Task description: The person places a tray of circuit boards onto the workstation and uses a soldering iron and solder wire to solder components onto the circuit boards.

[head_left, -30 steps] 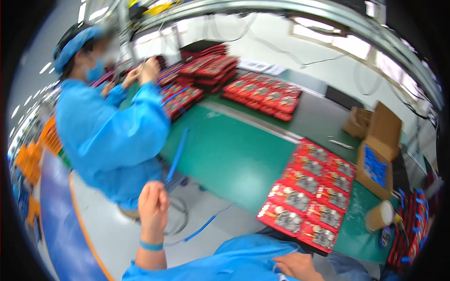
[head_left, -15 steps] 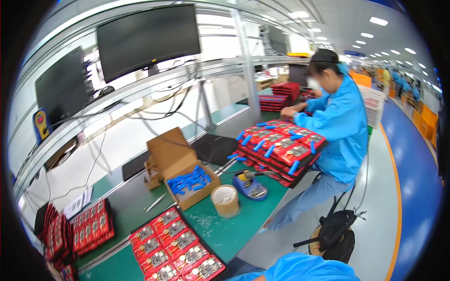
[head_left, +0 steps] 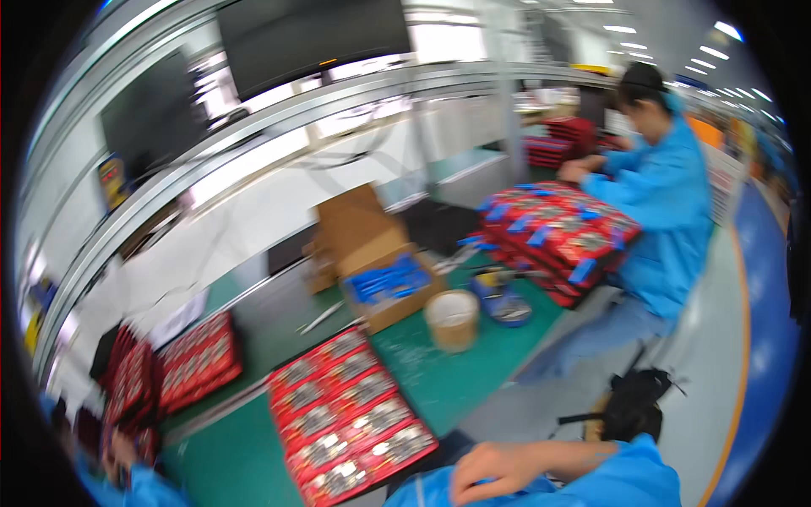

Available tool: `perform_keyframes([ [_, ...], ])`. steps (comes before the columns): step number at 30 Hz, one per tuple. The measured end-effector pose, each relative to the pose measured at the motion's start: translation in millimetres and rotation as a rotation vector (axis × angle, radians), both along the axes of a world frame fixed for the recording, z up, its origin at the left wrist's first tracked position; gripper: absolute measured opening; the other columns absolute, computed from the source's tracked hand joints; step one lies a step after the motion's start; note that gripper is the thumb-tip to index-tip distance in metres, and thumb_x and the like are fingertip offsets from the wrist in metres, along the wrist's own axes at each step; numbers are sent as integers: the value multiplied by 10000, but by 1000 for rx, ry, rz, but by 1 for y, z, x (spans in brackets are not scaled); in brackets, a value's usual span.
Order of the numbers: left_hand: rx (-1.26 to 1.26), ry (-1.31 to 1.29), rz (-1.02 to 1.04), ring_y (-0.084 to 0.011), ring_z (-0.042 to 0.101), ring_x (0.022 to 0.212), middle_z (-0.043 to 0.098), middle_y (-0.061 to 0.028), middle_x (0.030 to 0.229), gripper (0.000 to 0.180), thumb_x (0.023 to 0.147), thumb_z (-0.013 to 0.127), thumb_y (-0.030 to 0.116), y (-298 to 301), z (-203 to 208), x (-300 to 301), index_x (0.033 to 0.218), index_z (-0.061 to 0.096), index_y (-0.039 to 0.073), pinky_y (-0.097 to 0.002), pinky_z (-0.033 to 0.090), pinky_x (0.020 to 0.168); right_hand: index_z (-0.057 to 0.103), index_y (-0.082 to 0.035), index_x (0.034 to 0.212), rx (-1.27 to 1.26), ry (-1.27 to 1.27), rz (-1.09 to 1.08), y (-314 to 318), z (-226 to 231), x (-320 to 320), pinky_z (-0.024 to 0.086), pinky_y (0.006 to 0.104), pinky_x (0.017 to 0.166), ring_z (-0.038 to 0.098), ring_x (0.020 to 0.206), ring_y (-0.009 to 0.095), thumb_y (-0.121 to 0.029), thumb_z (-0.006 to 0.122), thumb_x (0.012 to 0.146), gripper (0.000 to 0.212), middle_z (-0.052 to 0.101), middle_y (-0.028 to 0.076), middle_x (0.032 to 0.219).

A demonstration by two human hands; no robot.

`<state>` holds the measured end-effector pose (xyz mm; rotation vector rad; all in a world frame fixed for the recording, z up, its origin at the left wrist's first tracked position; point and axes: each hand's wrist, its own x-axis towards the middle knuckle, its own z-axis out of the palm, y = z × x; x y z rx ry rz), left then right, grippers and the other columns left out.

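Note:
My right hand [head_left: 494, 470] is at the lower edge, its bare forearm reaching in from a blue sleeve at the right. Its fingers bend down over blue cloth [head_left: 422, 490]; they are blurred and partly cut off, so I cannot tell whether they grip it. My left hand does not show. Just beyond my right hand, on the green bench [head_left: 422, 363], lies a red panel of circuit boards [head_left: 351, 414] set in rows. Neither hand visibly holds a board. At the lower left, another person's hands [head_left: 122, 449], blurred, are beside red board stacks [head_left: 198, 359].
An open cardboard box [head_left: 393, 317] of blue clips [head_left: 389, 279] stands behind the panel. Near it are a tape roll [head_left: 452, 321], a blue holder [head_left: 504, 306] and a white pen [head_left: 321, 318]. A co-worker [head_left: 667, 203] sits by stacked, clipped red panels [head_left: 557, 228].
The view has swung left, so bench items appear farther right and mostly lower. My right hand and forearm have come into view. More of the other person's hands and sleeves shows at lower left.

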<state>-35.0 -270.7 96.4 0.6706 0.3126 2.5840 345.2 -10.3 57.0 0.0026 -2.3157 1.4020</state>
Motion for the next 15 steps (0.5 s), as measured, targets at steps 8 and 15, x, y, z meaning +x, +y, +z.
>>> perform_keyframes([
  [8, 9, 45, 260, -46, 298, 445, 634, -21, 985, 251, 966, 361, 185, -46, -46, -37, 1134, 514, 77, -200, 206, 401, 635, -38, 599, 288, -116, -563, 11, 35, 66, 359, 276, 449, 507, 441, 200, -131, 646, 584, 95, 563, 69, 510],
  [15, -253, 151, 333, -60, 470, 577, 603, -76, 1056, 285, 933, 471, 205, -80, -49, -33, 1163, 489, 39, -181, 394, 519, 600, -12, 686, 261, -366, -512, 26, 56, 47, 396, 285, 512, 537, 532, 189, -121, 584, 712, 112, 568, 104, 594],
])
